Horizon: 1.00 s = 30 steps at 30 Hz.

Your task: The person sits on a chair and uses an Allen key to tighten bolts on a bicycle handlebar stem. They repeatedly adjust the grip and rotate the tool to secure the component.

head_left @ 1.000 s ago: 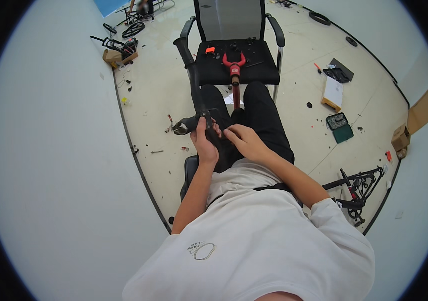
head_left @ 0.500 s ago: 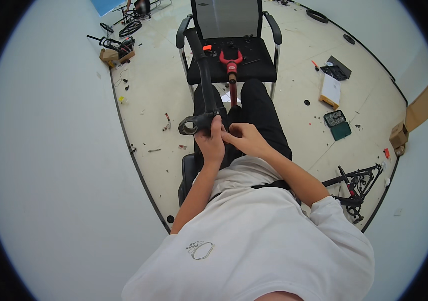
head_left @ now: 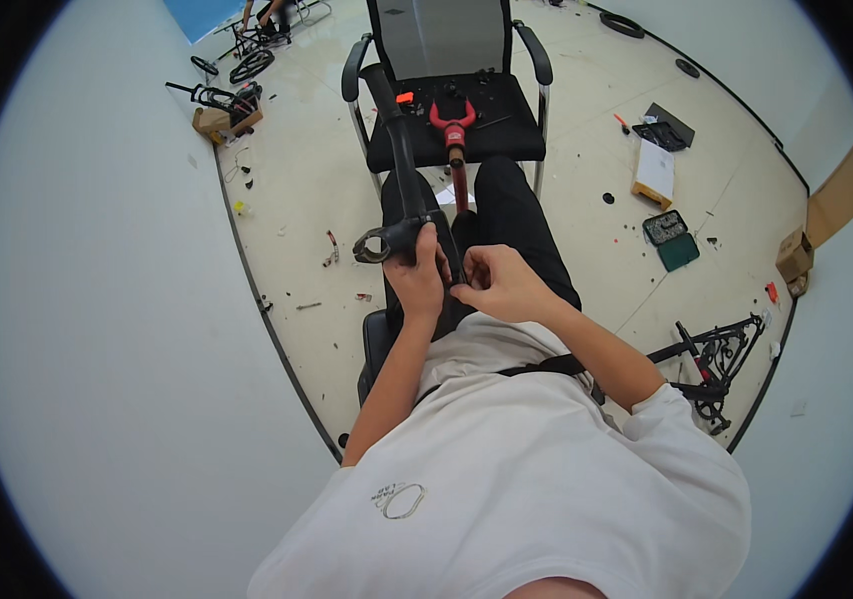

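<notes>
A black bicycle handlebar [head_left: 405,165] with a stem [head_left: 383,243] on it lies at a slant over my lap. Its grip end reaches toward the chair, and the stem's round clamp faces left. My left hand [head_left: 420,278] is wrapped round the bar beside the stem, thumb on top. Just right of it, my right hand [head_left: 502,283] has thumb and fingertips pinched together beside the dark lower part of the bar. Whatever sits in that pinch is too small and dark to make out. Ahead, a red bicycle fork [head_left: 454,130] rests against the chair seat, its legs pointing away.
The black chair [head_left: 501,120] before my knees carries small loose parts. Right on the floor are a green case [head_left: 679,253], a white box [head_left: 654,172] and a black bike frame [head_left: 716,374]. Bike parts and a cardboard box [head_left: 212,122] stand far left, near another person's arm.
My right hand has drawn slightly away from my left, its fingertips lower along the bar. My left hand keeps its hold. The whole view has shifted a little.
</notes>
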Each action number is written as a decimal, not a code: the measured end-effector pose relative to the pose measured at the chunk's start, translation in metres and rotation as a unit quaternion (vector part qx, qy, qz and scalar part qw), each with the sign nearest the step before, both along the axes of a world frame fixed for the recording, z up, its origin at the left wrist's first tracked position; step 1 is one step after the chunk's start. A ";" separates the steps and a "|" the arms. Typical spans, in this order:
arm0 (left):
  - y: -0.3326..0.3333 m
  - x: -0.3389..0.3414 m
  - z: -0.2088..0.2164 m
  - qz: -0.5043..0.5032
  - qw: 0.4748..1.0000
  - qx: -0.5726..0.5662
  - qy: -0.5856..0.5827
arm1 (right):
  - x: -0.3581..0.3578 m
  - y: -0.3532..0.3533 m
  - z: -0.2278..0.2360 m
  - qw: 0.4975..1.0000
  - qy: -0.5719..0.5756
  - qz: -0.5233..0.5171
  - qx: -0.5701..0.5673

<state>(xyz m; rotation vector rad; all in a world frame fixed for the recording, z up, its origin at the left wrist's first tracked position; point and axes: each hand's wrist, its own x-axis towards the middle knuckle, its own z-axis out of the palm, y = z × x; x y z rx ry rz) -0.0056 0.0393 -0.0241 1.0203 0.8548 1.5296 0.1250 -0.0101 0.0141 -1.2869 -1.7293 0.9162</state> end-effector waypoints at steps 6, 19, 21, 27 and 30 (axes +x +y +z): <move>0.000 0.001 0.000 -0.031 0.999 -0.033 -0.020 | 0.004 -0.010 0.007 0.967 -0.164 -0.013 0.194; 0.014 -0.009 -0.001 -0.043 0.992 -0.104 -0.054 | 0.008 0.031 -0.005 0.790 -0.284 0.075 0.539; 0.013 -0.006 0.000 -0.045 0.993 -0.096 -0.048 | 0.011 0.034 -0.006 0.780 -0.293 0.086 0.546; 0.015 0.006 -0.008 -0.039 0.996 -0.032 -0.073 | 0.013 0.044 0.002 0.788 -0.252 0.065 0.558; 0.010 0.000 -0.004 -0.091 0.993 -0.042 -0.057 | 0.010 0.043 0.020 0.871 -0.175 0.020 0.459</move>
